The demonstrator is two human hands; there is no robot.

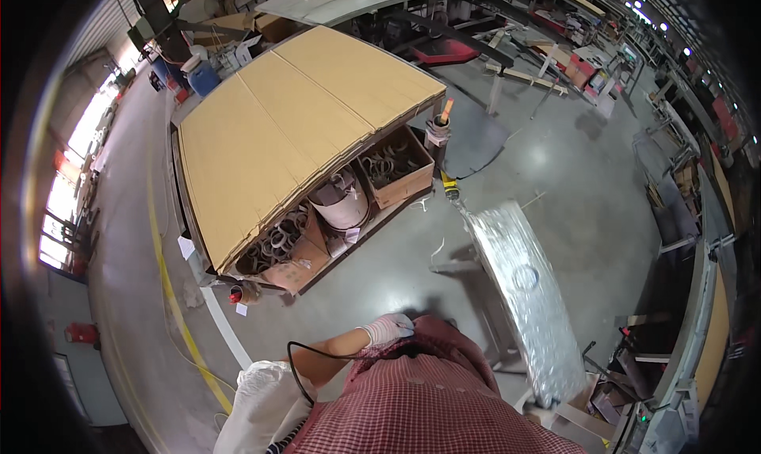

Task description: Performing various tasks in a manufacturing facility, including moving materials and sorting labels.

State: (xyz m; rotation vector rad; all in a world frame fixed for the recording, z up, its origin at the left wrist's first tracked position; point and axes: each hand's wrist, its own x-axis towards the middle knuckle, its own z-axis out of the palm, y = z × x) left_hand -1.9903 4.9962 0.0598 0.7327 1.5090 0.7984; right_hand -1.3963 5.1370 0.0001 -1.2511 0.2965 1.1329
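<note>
Clock positions are taken from the middle of the view.

Left hand (387, 329): one, pale glove, at 6 o'clock, against the front of the garment (428, 398). Fingers curled inward; whether they grip cloth or merely rest on it cannot be told.
Right hand: out of view; state of its fingers cannot be told.
Garment: one, red check, at 6 o'clock, worn by the person, bunched near the glove.
Cable (292, 367): one, black, looped at 7 o'clock, crossing the left forearm. Risk: could snag or tug if the arm swings outward.
Narrow table (547, 327): one, silver-wrapped, at 4 o'clock, apart from the hand. A round item (525, 276) lies on top. Risk: a knock could slide it off; loose wrapping might catch a sleeve.
Tool (450, 186): one, yellow and black, at 2 o'clock, beyond the narrow table's far end.
Large table: one, at 11 o'clock, topped with cardboard (293, 97).
Box (297, 270): one, at 8 o'clock, beneath that cardboard, with curved pieces (287, 236) heaped inside. Risk: its sagging side could give way and spill them.
</note>
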